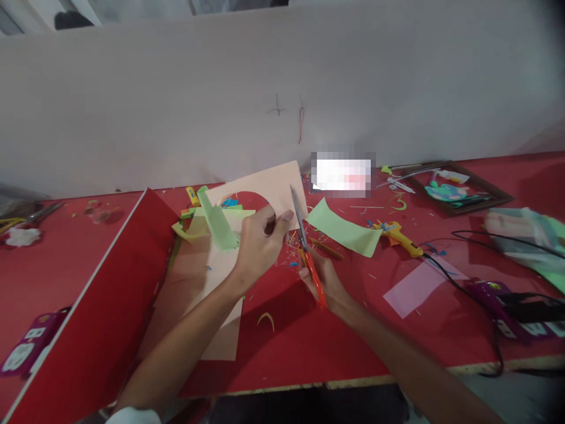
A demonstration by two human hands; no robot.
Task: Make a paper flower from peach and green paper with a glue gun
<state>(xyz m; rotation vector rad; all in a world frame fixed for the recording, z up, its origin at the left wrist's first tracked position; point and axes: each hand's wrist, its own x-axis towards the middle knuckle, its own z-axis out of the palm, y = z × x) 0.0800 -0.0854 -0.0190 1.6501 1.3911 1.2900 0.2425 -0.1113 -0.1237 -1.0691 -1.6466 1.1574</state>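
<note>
My left hand [262, 238] pinches a peach paper sheet [282, 182] near its lower edge; a large rounded piece has been cut out of the sheet. My right hand [324, 277] is closed around the orange handles of the scissors [314, 274]. The scissor blades point up and away, over the right part of the peach sheet. A curled green paper piece [216, 224] stands left of my left hand, over pale sheets. Another green paper strip [346, 228] lies just right of the blades.
A red board [110, 306] slants up at the left. To the right are a yellow glue gun [404, 238] with a black cord, a pink paper [419, 285], a brown frame [481, 203] and a purple box [494, 294]. Paper scraps litter the red table [326, 359].
</note>
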